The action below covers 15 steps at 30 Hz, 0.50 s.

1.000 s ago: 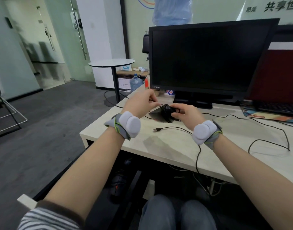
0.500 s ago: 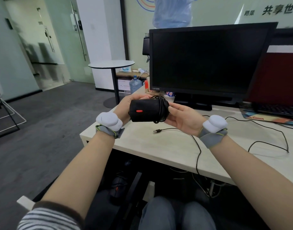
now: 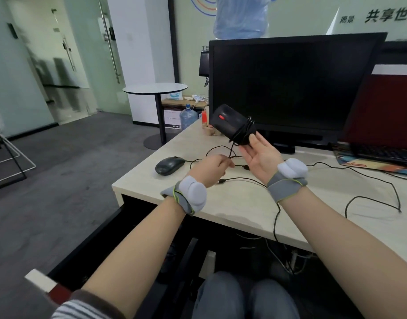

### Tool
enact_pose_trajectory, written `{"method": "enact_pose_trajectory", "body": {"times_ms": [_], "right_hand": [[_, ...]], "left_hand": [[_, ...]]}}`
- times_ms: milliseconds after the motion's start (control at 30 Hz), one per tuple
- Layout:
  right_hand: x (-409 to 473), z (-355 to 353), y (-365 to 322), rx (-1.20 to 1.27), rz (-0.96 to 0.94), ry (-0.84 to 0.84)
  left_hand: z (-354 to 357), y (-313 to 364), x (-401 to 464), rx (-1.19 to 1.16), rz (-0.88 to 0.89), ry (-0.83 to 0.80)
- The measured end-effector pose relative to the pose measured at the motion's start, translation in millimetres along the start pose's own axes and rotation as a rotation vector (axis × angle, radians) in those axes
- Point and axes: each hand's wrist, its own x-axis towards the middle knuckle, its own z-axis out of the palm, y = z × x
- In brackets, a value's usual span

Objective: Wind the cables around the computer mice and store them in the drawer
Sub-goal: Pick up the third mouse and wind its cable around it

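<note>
Pale surface (image 3: 244,203): right hand (image 3: 260,155) cradles wound mouse (image 3: 232,125), left hand (image 3: 211,166) pinches its cable (image 3: 231,150) (slack could unravel coils).

matt black plastic mouse (image 3: 232,123), pale wood-look desk (image 3: 244,203)

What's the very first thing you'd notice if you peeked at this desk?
The black mouse with a red dot, held up in front of the dark monitor by the right hand, its cable looped round it. The left hand pinches that cable lower down, and a second, grey mouse lies on the desk to its left.
</note>
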Motion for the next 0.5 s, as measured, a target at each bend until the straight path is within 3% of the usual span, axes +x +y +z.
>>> {"method": "enact_pose_trajectory", "body": {"times_ms": [133,367,500], "right_hand": [[-1.0,-5.5,-1.1,-0.311,-0.091,0.012],[1.5,-25.1,-9.6,-0.984,-0.179,-0.011],[3.0,-27.0,-10.2,-1.121,-0.102,-0.100]], "left_hand": [[-3.7,8.8,-2.8,0.115,0.029,0.075],[-30.8,15.2,-3.7,0.247,0.045,-0.047],[-48.5,15.4,1.3,0.251,0.145,0.025]]}}
